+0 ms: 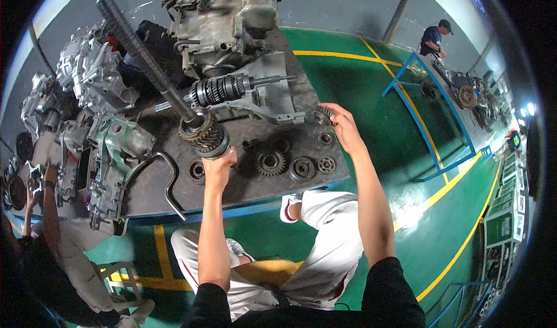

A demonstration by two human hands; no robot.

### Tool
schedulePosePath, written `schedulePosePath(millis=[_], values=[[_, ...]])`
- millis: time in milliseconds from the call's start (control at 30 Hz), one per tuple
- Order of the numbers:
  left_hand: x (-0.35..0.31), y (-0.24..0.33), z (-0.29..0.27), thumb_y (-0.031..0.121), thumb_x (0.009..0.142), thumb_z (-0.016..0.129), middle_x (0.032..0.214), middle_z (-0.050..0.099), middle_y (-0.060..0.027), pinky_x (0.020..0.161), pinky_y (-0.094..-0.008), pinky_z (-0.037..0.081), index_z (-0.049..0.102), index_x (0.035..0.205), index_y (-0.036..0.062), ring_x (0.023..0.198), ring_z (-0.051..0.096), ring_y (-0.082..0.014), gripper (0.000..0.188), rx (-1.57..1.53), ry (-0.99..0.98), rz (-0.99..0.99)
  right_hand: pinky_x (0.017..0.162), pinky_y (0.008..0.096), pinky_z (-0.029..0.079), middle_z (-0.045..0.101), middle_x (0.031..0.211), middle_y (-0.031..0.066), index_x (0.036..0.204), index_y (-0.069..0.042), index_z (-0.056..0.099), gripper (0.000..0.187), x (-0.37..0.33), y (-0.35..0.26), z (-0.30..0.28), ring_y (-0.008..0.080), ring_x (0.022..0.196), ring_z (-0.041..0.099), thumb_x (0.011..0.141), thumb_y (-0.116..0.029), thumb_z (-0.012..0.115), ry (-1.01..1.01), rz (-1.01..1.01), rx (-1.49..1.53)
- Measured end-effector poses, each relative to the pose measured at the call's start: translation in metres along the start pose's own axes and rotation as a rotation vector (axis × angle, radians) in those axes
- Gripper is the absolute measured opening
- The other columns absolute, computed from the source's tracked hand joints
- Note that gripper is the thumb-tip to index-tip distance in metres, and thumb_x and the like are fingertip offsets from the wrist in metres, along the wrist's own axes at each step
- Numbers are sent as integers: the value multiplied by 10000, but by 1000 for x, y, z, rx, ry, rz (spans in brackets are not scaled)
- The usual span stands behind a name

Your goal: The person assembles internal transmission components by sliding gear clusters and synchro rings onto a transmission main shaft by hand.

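My left hand (221,164) is closed round the lower end of a long gear shaft (206,135). The shaft leans up and to the left, with toothed gears stacked just above my fist and a long splined rod (139,49) beyond them. At the table's right side my right hand (347,130) has its fingers on a small gear (322,115); its thumb is partly hidden. Close by lie a bearing (326,139), a smaller ring bearing (326,164), a dark gear (302,169) and a wider toothed gear (271,163).
A second gear shaft (223,91) rests across an open metal housing (272,104), with a large gearbox (232,20) behind. Silver casings (96,72) crowd the left, near a bent bar (172,183). One person (35,264) sits at left; another (432,40) stands far right.
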State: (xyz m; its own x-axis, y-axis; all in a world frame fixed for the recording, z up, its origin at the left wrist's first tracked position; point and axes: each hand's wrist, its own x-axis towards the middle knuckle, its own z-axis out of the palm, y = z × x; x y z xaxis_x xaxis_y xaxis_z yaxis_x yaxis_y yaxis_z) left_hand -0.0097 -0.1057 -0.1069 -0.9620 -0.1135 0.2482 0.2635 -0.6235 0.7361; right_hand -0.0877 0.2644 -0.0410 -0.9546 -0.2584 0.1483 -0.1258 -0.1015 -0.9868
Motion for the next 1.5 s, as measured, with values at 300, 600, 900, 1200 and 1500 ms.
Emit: schedulePosePath(millis=[300,600,900,1200,1500], values=[[2,7,12,124,893,696,653,325,14,581,-334,246,490,804,59,584,304,-132,233,91,-76,-9,919,315,521,726,1139,115,1276,2,643,426,20,25,-7,170,1059,668,851,15,676,123,7,-408],[-3,4,9,0,802,753,766,632,-8,582,-271,443,649,872,31,629,561,-105,129,181,-10,9,949,405,555,750,1155,207,1243,20,679,386,9,-6,29,326,1106,720,890,-132,711,-56,67,-871],[2,5,17,22,779,760,714,634,0,555,-261,431,655,837,38,581,558,-101,121,260,-9,7,936,405,561,749,1136,218,1218,45,684,436,-12,-3,10,315,1059,729,928,-273,748,-80,33,-894],[0,1,16,-34,767,760,772,630,-3,554,-274,448,631,923,38,606,561,-105,215,170,24,24,972,449,542,714,1215,246,1279,9,657,559,-10,-3,31,389,1131,691,906,-395,760,-95,69,-970],[1,-1,10,-19,795,708,740,588,7,550,-266,397,611,851,42,603,520,-103,128,232,-14,5,1141,624,354,592,1451,198,1435,-135,590,691,1,13,47,418,1371,513,883,-527,728,-137,57,-1204]])
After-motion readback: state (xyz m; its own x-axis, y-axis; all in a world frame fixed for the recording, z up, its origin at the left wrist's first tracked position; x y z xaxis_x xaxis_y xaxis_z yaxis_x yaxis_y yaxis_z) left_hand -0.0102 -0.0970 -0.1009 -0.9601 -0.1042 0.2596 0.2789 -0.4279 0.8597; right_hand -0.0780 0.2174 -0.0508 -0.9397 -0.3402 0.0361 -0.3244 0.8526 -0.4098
